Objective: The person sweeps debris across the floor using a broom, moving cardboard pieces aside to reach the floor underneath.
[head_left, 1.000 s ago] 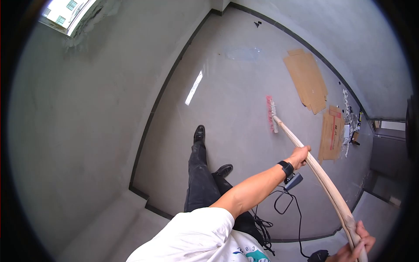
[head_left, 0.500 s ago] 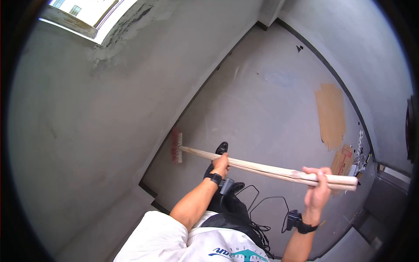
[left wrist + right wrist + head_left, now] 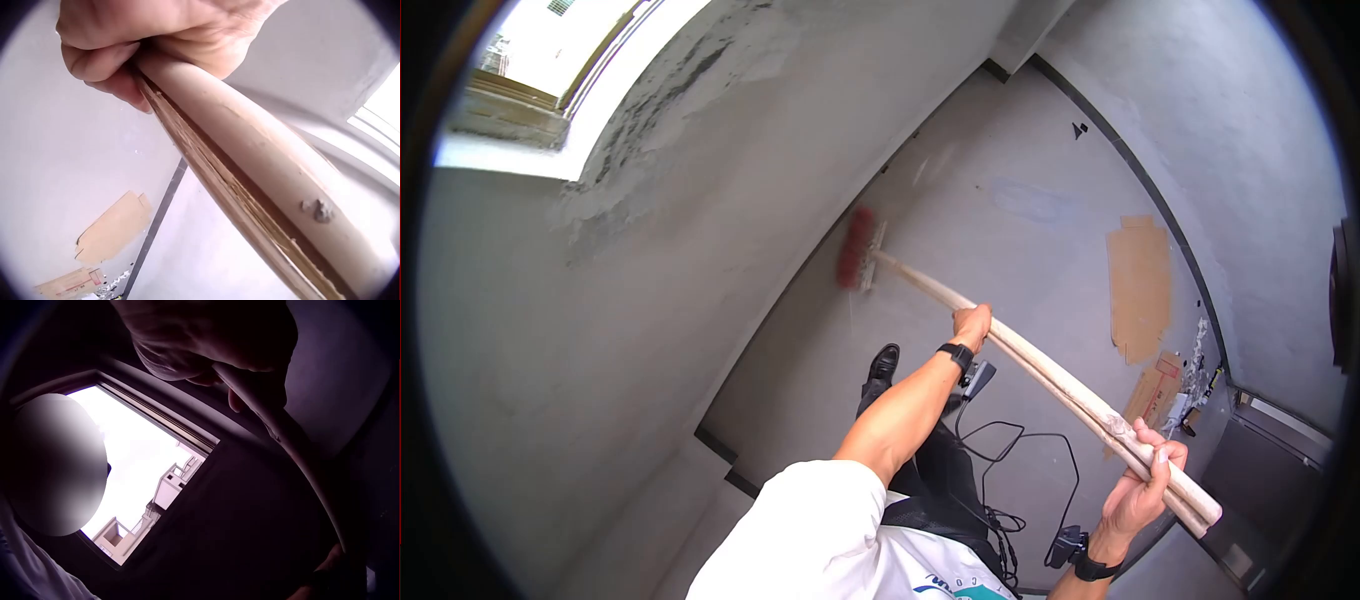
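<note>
The left hand (image 3: 972,325) and right hand (image 3: 1138,492), fingers wrapped round two wooden poles (image 3: 1055,375), hold one brush (image 3: 860,250) above two cardboard pieces' floor (image 3: 1010,270).

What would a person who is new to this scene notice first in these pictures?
Probably the long, pale wooden poles, held in the left hand and right hand and slanting across the head view, with a red-and-white brush head at their far end. After that, likely the bright window at that view's upper left, then the brown cardboard flat on the floor toward the right.
</note>
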### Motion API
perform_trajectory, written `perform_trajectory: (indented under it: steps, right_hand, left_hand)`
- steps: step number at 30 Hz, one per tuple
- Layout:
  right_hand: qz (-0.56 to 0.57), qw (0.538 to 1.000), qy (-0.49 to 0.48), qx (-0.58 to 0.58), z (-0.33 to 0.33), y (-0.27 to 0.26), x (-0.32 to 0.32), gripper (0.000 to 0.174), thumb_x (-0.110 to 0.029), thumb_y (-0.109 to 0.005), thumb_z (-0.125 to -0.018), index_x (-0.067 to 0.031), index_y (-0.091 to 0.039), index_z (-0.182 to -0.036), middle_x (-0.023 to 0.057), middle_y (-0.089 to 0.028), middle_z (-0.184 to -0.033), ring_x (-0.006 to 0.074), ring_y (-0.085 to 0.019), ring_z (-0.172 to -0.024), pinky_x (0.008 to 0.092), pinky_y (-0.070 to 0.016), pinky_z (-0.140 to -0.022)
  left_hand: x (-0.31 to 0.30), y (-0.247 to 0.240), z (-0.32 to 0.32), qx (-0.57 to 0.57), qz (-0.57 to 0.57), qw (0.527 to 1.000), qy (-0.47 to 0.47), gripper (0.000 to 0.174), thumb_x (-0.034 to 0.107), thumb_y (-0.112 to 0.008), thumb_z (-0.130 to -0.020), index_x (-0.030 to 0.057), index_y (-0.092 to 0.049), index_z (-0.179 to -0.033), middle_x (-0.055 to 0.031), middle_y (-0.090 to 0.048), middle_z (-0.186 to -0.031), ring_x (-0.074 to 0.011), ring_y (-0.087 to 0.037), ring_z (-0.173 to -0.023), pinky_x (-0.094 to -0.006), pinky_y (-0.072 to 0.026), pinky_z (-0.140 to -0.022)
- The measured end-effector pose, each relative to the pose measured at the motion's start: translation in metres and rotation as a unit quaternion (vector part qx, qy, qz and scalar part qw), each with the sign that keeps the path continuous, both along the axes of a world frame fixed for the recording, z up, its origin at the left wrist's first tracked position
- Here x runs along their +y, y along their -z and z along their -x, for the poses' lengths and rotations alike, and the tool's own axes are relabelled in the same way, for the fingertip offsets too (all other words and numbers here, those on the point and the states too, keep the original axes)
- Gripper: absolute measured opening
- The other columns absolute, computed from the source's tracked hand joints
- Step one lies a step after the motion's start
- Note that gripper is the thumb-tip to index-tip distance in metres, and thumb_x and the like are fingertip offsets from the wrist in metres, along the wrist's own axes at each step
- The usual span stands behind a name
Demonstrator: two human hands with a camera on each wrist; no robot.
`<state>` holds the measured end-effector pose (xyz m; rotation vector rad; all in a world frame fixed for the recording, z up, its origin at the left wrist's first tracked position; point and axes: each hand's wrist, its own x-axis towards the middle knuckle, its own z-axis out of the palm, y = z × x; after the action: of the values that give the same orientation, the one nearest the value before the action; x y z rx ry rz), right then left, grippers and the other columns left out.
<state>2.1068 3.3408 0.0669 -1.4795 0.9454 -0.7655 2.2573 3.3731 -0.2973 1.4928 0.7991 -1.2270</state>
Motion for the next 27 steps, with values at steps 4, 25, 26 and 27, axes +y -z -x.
perform_trajectory:
  steps: [4, 25, 26, 27]
  right_hand:
    - [0.053, 0.997, 0.063, 0.003, 0.007, -0.004, -0.018, 0.011, -0.015, -0.043, -0.087, -0.0044, -0.041, -0.087, 0.0195, -0.058, -0.094, 0.0322, -0.054, -0.104, 0.0473, -0.0327, -0.099]
    - [-0.044, 0.999, 0.002, -0.011, -0.037, 0.034, -0.196, 0.012, -0.015, -0.043, -0.085, -0.0026, -0.042, -0.085, 0.0158, -0.057, -0.08, 0.0292, -0.057, -0.09, 0.0459, -0.0403, -0.09]
    - [0.001, 1.0, 0.019, -0.007, -0.038, 0.035, -0.209, 0.014, -0.017, -0.041, -0.085, -0.0026, -0.042, -0.085, 0.0148, -0.056, -0.08, 0.0287, -0.057, -0.09, 0.0459, -0.0408, -0.089]
    - [-0.004, 1.0, 0.013, -0.005, -0.036, 0.033, -0.218, 0.014, -0.017, -0.041, -0.085, -0.0026, -0.042, -0.085, 0.0148, -0.056, -0.08, 0.0287, -0.057, -0.09, 0.0459, -0.0408, -0.089]
  left_hand:
    - [-0.084, 0.003, -0.026, -0.046, 0.06, 0.991, 0.11, 0.051, 0.024, -0.062, -0.069, -0.013, -0.05, -0.102, -0.0274, -0.06, -0.096, -0.0326, -0.061, -0.092, -0.0351, -0.0481, -0.079]
    - [-0.134, 0.054, -0.042, -0.099, -0.069, 0.992, -0.039, 0.027, 0.022, -0.061, -0.075, -0.0049, -0.054, -0.074, -0.008, -0.05, -0.057, -0.0157, -0.042, -0.039, -0.0322, -0.0295, -0.037]
    - [-0.158, 0.029, -0.058, -0.093, -0.061, 0.994, -0.005, 0.028, 0.023, -0.062, -0.075, -0.0038, -0.054, -0.071, -0.0074, -0.049, -0.055, -0.0153, -0.041, -0.039, -0.0323, -0.0294, -0.036]
    - [-0.175, -0.013, -0.066, -0.079, -0.056, 0.995, 0.03, 0.029, 0.024, -0.062, -0.075, -0.0028, -0.053, -0.068, -0.0068, -0.048, -0.053, -0.0149, -0.04, -0.038, -0.0324, -0.0293, -0.036]
